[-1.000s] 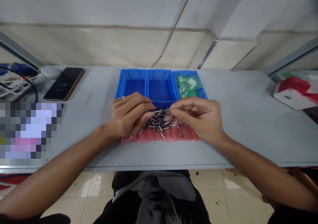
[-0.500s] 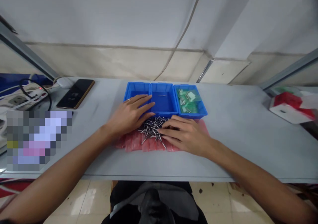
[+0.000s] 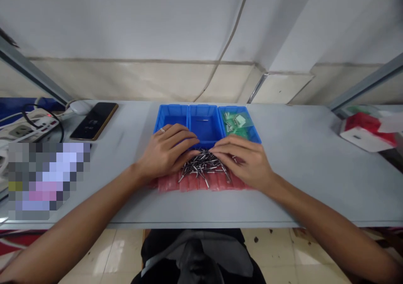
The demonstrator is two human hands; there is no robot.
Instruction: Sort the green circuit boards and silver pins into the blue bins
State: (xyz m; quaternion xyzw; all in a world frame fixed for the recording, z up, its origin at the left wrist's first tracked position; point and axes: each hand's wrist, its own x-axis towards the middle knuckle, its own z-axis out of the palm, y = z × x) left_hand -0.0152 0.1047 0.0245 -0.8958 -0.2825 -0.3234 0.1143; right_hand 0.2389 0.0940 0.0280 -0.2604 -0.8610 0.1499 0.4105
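Metal pins [image 3: 201, 168] crowd the blue tray's [image 3: 204, 106] front edge.

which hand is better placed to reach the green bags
Probably the right hand: it rests just in front of the green bags, while the left hand lies farther off, past the middle blue bin.

**Two hands, three bins, one lone pin**

Just beyond my left hand [image 3: 166, 154] and my right hand [image 3: 244, 162] stand three blue plastic bins [image 3: 206, 107], with one thin steel pin [image 3: 202, 119] in the middle bin. Between my fingers lies one heap of steel pins [image 3: 201, 167], too many to count. Past my left hand, one black smartphone [image 3: 94, 121].
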